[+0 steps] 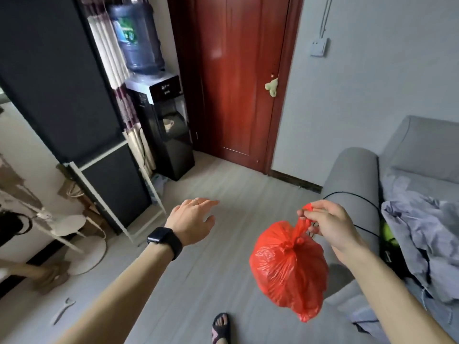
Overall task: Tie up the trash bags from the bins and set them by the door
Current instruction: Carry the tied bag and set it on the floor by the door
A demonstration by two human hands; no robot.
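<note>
Your right hand [327, 222] pinches the knotted top of the red trash bag [288, 266], fingers closed on the handles, so the bag hangs in the air above the grey floor [223, 244], just beside the sofa's armrest [352, 175]. Your left hand [191, 219], a black watch [165, 240] on its wrist, is spread open and holds nothing. The red door [238, 78] stands shut at the far edge of the floor, well apart from the bag.

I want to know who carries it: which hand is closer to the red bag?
Right. The right hand pinches the red bag by its tied top. The left hand is open and empty, off to the bag's left.
</note>
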